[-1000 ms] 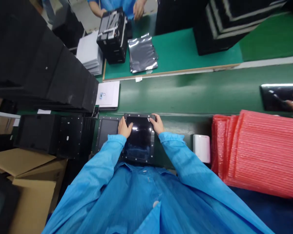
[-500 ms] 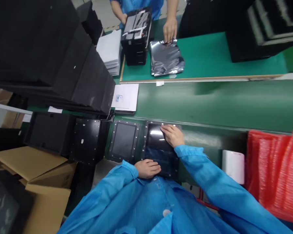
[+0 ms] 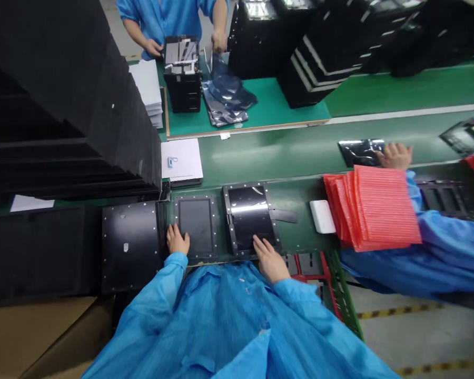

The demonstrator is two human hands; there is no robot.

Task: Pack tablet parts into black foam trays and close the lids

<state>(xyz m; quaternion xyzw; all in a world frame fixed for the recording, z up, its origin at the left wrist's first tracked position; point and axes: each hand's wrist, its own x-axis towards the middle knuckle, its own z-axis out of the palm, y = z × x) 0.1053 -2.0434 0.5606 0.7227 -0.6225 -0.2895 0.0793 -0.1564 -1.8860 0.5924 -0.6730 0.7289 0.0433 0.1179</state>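
Two black riveted-frame panels lie side by side on the green tabletop [image 3: 296,237], right at its near edge and directly in front of the person. The glossy panel [image 3: 250,218], with a flat black tab [image 3: 284,216] sticking out from its right side, sits under the right hand [image 3: 269,263], whose fingers [image 3: 260,245] are extended and open, their tips on the panel's lower frame. The left hand [image 3: 177,239] is open too, gripping nothing: its fingers [image 3: 173,231] lie flat at the lower-left corner of the matte-windowed panel [image 3: 195,226]. Just left of that panel, touching distance away, is a larger black riveted panel [image 3: 130,245].

Right of the glossy panel lie a white block [image 3: 322,217] and a stack of red bubble bags [image 3: 373,208]. Beyond them, a second person's blue sleeve [image 3: 446,247] crosses the view, that person's hand [image 3: 395,156] resting on a shiny black piece [image 3: 359,152] — not the wearer's hand. A sheet of paper [image 3: 181,160] lies beyond the panels. Farther off, on a brighter green board [image 3: 268,105], a co-worker in blue [image 3: 161,21] stands at a black case [image 3: 181,79] beside silvery bags [image 3: 225,95].
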